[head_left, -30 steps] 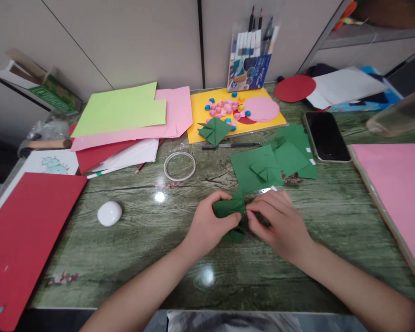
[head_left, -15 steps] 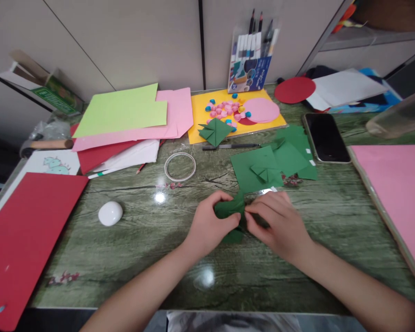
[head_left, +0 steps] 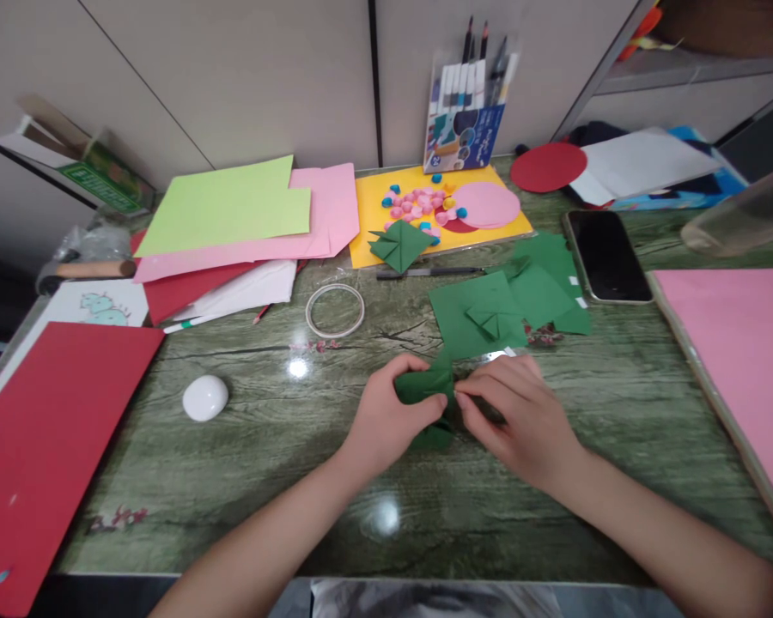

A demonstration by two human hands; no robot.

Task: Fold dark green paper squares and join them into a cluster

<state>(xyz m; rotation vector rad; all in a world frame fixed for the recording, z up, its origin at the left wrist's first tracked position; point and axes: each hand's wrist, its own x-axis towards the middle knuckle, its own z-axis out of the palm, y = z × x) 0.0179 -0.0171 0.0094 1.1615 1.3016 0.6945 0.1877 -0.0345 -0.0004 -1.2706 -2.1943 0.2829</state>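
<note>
My left hand (head_left: 390, 416) is closed around a folded piece of green paper (head_left: 422, 387), thumb across its front and fingers behind. Another part of green paper shows below the thumb. Beside the paper's right edge, my right hand (head_left: 521, 416) is closed in a pinch with thumb and forefinger; what is between those fingertips is too small to make out. Just beyond the hands lie green paper sheets (head_left: 454, 313) with a small folded green piece (head_left: 486, 322) on top. A further folded green paper shape (head_left: 400, 246) rests by the yellow sheet.
A roll of tape (head_left: 335, 311) and a white egg-shaped object (head_left: 205, 397) lie to the left. Red card (head_left: 57, 429) covers the left edge. Pink balls sit on a yellow sheet (head_left: 367, 206) at the back. A phone (head_left: 609, 257) and pink card (head_left: 740, 360) are rightward.
My left hand and the green paper have shifted very slightly left. The right hand keeps its pinch beside the paper's edge. Everything else looks the same.
</note>
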